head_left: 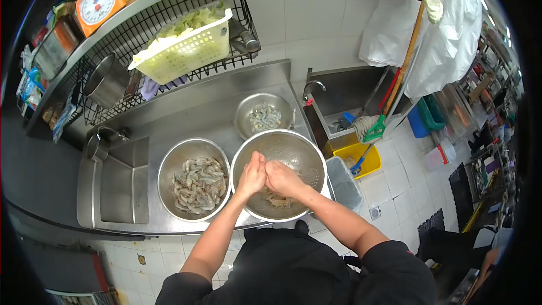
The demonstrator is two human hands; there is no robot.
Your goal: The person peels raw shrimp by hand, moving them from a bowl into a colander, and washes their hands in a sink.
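Above a large steel colander (305,155), my left hand (252,176) and my right hand (283,179) meet with fingers curled together. Both are closed; whatever is pinched between them is hidden by the fingers. Shrimp shells and heads (278,199) lie in the bottom of the colander beneath my hands. On the left stands a steel bowl (167,165) of whole grey shrimp (199,185). Behind the colander, a smaller steel bowl (244,114) contains pale pieces that look like peeled shrimp (265,117).
A sink (124,186) with a tap is at the counter's left end. Over the counter, a wire rack holds a basket (195,51) of leafy greens. An orange scale (99,3) sits on the shelf above. At right are a grey bin (344,185) and a yellow bucket (370,165).
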